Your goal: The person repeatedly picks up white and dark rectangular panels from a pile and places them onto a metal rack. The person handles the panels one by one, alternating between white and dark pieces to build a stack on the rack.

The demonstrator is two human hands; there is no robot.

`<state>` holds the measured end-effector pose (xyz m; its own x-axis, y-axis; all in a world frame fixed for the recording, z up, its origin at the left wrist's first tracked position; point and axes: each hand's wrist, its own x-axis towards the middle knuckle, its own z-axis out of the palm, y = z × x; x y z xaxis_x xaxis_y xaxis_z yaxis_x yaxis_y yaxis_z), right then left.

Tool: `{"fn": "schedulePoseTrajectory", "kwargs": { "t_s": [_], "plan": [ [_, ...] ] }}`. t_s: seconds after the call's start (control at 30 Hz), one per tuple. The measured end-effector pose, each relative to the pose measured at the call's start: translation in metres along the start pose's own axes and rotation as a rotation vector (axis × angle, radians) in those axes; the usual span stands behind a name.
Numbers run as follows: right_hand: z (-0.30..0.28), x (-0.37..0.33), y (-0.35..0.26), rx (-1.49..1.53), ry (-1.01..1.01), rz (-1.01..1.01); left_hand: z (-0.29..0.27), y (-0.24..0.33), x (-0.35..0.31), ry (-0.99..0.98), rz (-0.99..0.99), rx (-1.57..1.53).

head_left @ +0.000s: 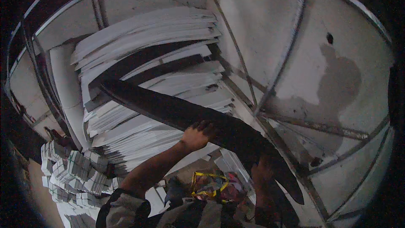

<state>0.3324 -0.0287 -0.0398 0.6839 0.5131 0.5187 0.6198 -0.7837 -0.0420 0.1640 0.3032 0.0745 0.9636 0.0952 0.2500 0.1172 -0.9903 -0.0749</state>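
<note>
A long black sheet or panel (pixel 168 105), its exact kind unclear in the dim light, stretches slantwise in front of me from the upper left to the lower right. Wrapped over its near edge around the middle is my left hand (pixel 197 136), fingers closed on it. My right hand (pixel 262 169) grips the same panel closer to its lower right end, partly lost in shadow. The panel's far end reaches over a tall stack of white sheets (pixel 126 131). Two more dark strips (pixel 143 57) lie among those sheets.
Banded bundles of white pieces (pixel 78 164) are piled at the lower left. A yellow-edged, patterned bag (pixel 209 183) lies near my body. Pale wall panels (pixel 270 29) with metal framing bars (pixel 291 38) rise behind and to the right.
</note>
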Motion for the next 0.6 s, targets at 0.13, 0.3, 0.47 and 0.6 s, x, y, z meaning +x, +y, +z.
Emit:
{"fn": "schedulePoseTrajectory", "kwargs": {
  "t_s": [0.13, 0.3, 0.47, 0.6],
  "plan": [
    [-0.011, 0.045, -0.092, 0.097, 0.046, -0.126, -0.034, -0.075, -0.053, 0.010, -0.138, 0.079],
    [-0.020, 0.095, -0.207, 0.183, 0.073, -0.219, -0.068, -0.168, -0.117, 0.166, -0.247, 0.096],
    [-0.016, 0.136, -0.287, 0.376, 0.239, -0.403, -0.082, -0.236, -0.170, 0.325, -0.275, 0.231],
    [-0.044, 0.160, -0.358, 0.385, 0.182, -0.451, -0.094, -0.269, -0.208, 0.457, -0.361, 0.321]
  ]
}}
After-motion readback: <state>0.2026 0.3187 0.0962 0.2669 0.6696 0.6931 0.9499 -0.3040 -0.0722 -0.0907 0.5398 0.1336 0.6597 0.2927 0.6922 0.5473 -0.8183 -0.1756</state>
